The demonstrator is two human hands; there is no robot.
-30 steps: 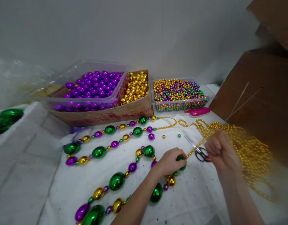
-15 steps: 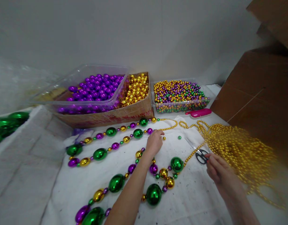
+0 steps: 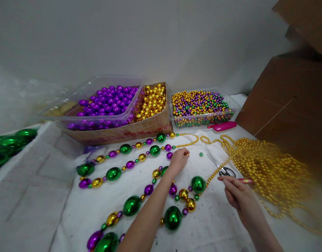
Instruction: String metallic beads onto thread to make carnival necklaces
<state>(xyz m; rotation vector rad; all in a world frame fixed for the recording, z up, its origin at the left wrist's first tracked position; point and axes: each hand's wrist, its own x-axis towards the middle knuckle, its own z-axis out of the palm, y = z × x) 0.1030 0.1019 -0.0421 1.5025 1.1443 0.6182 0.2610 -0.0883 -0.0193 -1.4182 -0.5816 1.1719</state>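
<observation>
My left hand [image 3: 179,161] has its fingertips pinched on a small gold bead [image 3: 186,154] at the cloth. Beside it lie a purple bead [image 3: 169,155] and a finished-looking strand of green, gold and purple beads [image 3: 130,164]. A second strand with larger beads [image 3: 173,217] passes beneath my left forearm, which hides part of it. My right hand [image 3: 236,191] is closed around a slim red pen-like tool [image 3: 245,181], its tip pointing left. Just beyond that hand, black-handled scissors [image 3: 227,172] rest on the cloth. A small green bead [image 3: 201,154] sits between the hands.
Along the wall stand a clear tub of purple beads [image 3: 111,101], a cardboard box of gold beads [image 3: 129,132] and a clear tub of mixed small beads [image 3: 203,120]. A pink tool [image 3: 224,126], piled gold bead chain [image 3: 268,168] and large cardboard [image 3: 279,94] occupy the right.
My left hand has shifted right onto the small gold bead, uncovering the purple bead. My right hand has moved slightly left and down, and the red tool now shows in it.
</observation>
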